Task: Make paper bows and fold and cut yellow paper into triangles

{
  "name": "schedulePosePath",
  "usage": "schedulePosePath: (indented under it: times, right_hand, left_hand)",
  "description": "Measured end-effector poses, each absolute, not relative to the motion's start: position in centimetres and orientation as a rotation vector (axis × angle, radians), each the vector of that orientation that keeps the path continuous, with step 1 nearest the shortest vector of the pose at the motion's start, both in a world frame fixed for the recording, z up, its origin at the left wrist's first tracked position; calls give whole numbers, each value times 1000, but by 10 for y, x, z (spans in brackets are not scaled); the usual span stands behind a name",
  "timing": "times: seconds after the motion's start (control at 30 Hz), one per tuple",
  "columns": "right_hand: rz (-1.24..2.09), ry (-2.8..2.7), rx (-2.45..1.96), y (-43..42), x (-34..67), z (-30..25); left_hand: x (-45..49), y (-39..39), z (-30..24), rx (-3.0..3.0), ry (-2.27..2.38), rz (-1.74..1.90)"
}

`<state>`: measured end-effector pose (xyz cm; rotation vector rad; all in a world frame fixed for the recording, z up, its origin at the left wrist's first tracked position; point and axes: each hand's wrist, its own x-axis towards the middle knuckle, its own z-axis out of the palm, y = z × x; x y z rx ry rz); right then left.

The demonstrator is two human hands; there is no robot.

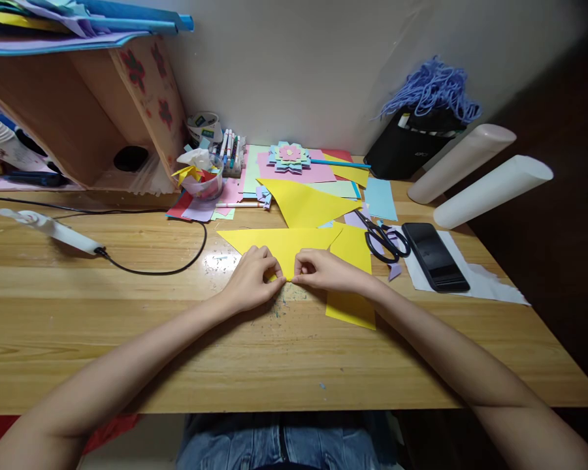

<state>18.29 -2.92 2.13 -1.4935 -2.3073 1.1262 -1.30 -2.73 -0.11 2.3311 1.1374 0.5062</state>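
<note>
A yellow paper triangle [279,243] lies flat on the wooden desk [127,339], its point toward me. My left hand [252,277] and my right hand [323,269] meet at that point, each pinching the paper's tip with thumb and fingers. Under my right wrist lies a second yellow sheet [351,308]. A larger yellow triangle [306,203] rests just behind.
Black scissors [385,240] and a black phone [434,256] on white paper lie to the right. Coloured sheets, a paper flower [289,156], a cup of scraps [203,177] and markers sit at the back. A white glue gun [53,230] with black cord lies left. Two white cylinders [490,189] stand right.
</note>
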Motion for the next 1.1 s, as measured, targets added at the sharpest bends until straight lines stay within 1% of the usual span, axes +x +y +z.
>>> schedulePosePath:
  times: [0.23, 0.4, 0.47, 0.63, 0.7, 0.93, 1.1]
  right_hand:
    - [1115, -2254, -1655, -30, 182, 22]
    - [1105, -2244, -1670, -30, 184, 21]
    - [1046, -2296, -1572, -29, 185, 22]
    - [865, -2560, -1075, -26, 187, 25]
    - [814, -2611, -981, -25, 188, 24]
    - [565, -2753, -940, -28, 189, 24]
    - [392, -2848, -969, -32, 186, 30]
  left_hand:
    - [-13, -26, 2, 2224, 1228, 474]
    - [-13, -25, 4, 2213, 1233, 481]
    - [-12, -25, 4, 2210, 1232, 482]
    - [-12, -23, 2, 2211, 1226, 479]
    - [-13, -21, 1, 2218, 1219, 467]
    - [-19, -11, 5, 2182, 1126, 380]
    - [-22, -9, 7, 2123, 1145, 346]
